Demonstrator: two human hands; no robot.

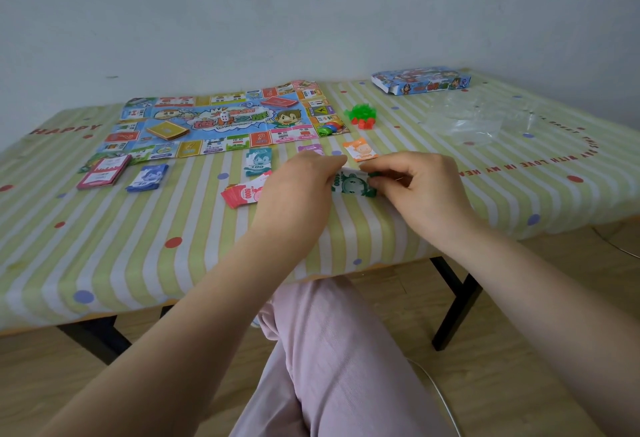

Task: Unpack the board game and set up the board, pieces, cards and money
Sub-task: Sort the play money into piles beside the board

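The game board (pixel 221 117) lies unfolded at the table's far side, with a die (pixel 224 117), a yellow card deck (pixel 167 130) and a red card deck (pixel 279 102) on it. Money stacks sit in front of it: blue (pixel 147 177), teal 100s (pixel 257 161), purple (pixel 310 149), orange (pixel 360 149) and red 5000s (pixel 240 194). My left hand (pixel 301 182) and my right hand (pixel 420 185) both hold a stack of green banknotes (pixel 351 185) just above the tablecloth. Coloured pawns (pixel 329 128) rest at the board's right corner.
Green and red plastic houses (pixel 360 116) lie right of the board. A pink card pile (pixel 104 173) sits at the left. The game box (pixel 420 81) and clear plastic bags (pixel 464 121) are at the far right. The striped tablecloth (pixel 121 246) hangs over the near edge.
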